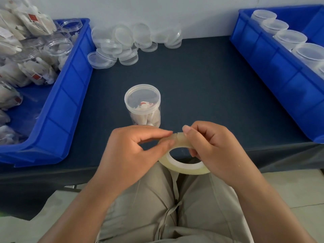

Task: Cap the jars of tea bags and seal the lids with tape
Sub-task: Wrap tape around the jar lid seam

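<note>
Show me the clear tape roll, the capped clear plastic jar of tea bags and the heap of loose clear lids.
clear tape roll (184, 166): head view, white inner core.
capped clear plastic jar of tea bags (142, 97): head view, lid top.
heap of loose clear lids (123, 34): head view, one leaning lid's face.

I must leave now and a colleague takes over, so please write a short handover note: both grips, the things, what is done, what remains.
Left grip pinches the tape's free end; right grip holds the tape roll.
Capped jar of tea bags stands on the table; no tape seen on it.
Done: capped jars in the right blue bin.
Left: tape this jar; cap and tape the open jars in the left blue bin, loose lids behind.
</note>
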Tool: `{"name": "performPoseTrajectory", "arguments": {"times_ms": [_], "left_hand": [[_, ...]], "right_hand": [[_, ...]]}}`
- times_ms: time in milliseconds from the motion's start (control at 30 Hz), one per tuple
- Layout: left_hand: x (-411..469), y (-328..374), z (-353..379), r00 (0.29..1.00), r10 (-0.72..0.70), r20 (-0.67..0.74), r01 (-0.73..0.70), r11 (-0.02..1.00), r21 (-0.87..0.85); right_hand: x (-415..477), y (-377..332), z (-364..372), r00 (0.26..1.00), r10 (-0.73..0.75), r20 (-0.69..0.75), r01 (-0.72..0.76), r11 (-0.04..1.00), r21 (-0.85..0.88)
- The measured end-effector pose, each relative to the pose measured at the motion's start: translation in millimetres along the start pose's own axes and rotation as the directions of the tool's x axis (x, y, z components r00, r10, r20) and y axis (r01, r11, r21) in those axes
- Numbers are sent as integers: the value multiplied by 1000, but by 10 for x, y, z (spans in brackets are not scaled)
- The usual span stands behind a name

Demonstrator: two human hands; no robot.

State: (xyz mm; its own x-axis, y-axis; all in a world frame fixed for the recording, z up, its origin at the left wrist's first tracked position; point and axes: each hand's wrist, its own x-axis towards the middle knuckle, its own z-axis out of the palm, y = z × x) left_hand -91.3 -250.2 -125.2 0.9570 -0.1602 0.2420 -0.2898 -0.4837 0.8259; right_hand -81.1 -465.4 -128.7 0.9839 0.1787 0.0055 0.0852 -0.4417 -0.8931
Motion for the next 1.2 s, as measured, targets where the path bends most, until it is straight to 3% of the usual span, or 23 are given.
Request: {"name": "performPoseTrajectory", "arguments": {"times_ms": [100,267,433,667,833,1033,1200], "left_hand": [[-14,45,16,966,253,-45,-231,933,278],[24,90,-25,909,412,70,-386,765,516],[81,184,-46,921,320,223,-386,671,633],[128,332,-48,922,256,290,-387,618,684],[116,345,-63,922,241,304,-387,587,711],[103,283,-103,934,220,281,-355,646,675],[107,303,-91,931,240,276,-366,621,694]], "right_hand": [[-29,-37,-12,999,-21,-26,19,998,-53],[-88,-47,31,995,-80,-61,68,982,-175],[-98,-33,80,988,-137,-73,107,941,-322],[-118,-69,94,978,-202,-57,155,878,-453],[-126,-93,99,980,-189,-53,145,880,-452],[-118,-112,78,986,-164,-39,132,894,-428],[-122,-122,104,987,-158,-40,127,897,-424]]}}
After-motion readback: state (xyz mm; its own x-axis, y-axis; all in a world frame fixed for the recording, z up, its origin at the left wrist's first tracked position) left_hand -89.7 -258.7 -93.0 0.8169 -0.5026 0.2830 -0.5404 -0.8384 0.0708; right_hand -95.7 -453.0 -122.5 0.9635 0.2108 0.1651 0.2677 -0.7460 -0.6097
